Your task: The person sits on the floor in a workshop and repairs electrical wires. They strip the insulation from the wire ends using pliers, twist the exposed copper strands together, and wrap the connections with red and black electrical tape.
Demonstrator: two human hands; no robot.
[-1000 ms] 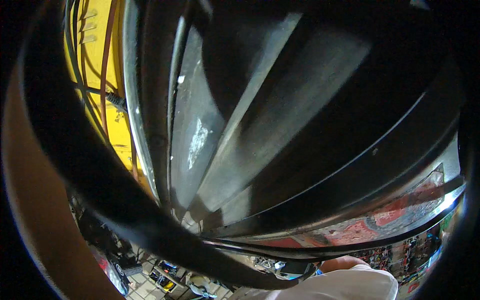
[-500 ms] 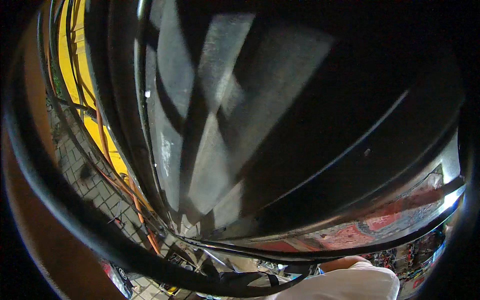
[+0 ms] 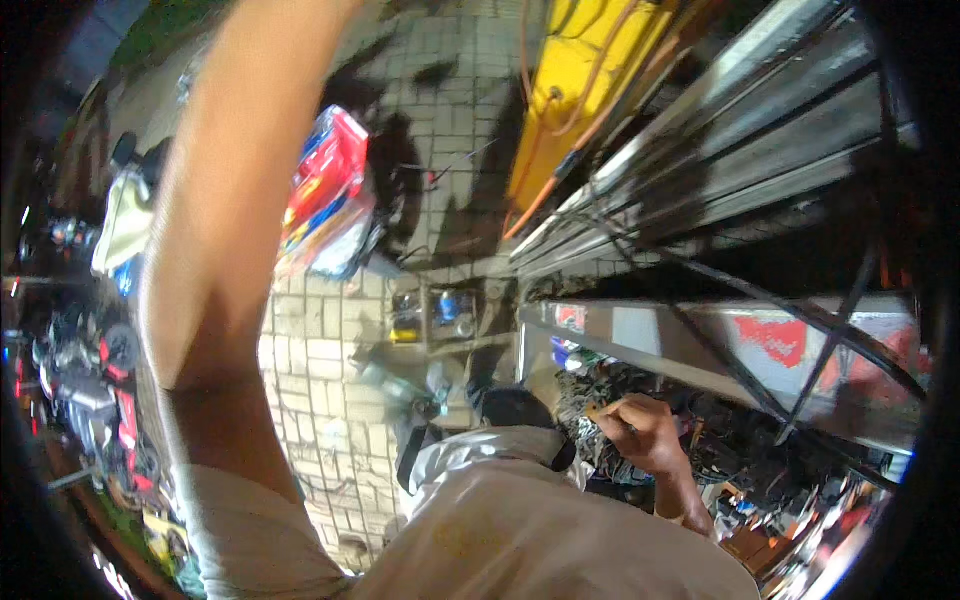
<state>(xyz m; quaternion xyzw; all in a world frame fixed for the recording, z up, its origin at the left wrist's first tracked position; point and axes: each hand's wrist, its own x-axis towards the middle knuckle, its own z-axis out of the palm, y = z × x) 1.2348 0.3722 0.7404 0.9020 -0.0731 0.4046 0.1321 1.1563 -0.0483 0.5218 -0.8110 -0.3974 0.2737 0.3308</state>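
Observation:
My left arm (image 3: 225,200) reaches up past the top edge of the head view, so its hand is out of sight. Low on the right, my right hand (image 3: 645,432) is closed with the fingers pinched together. A small brownish tip (image 3: 592,410) shows at the fingers; what it belongs to I cannot make out. Just above this hand runs a grey ledge with worn red patches (image 3: 770,340). Below and around it is a dark cluttered heap (image 3: 720,450), too blurred to name piece by piece.
Dark crossing cables or bars (image 3: 740,385) span the right side. A yellow panel (image 3: 570,90) with an orange hose (image 3: 545,205) stands beyond, beside ribbed metal shutters (image 3: 740,130). Colourful packages (image 3: 330,190) lie on the paving (image 3: 320,350). Parked motorcycles (image 3: 90,400) stand at left.
The view has swung away from the close dark metal surface and black loop. My left arm, right hand and the paved ground now show; the yellow panel sits further right.

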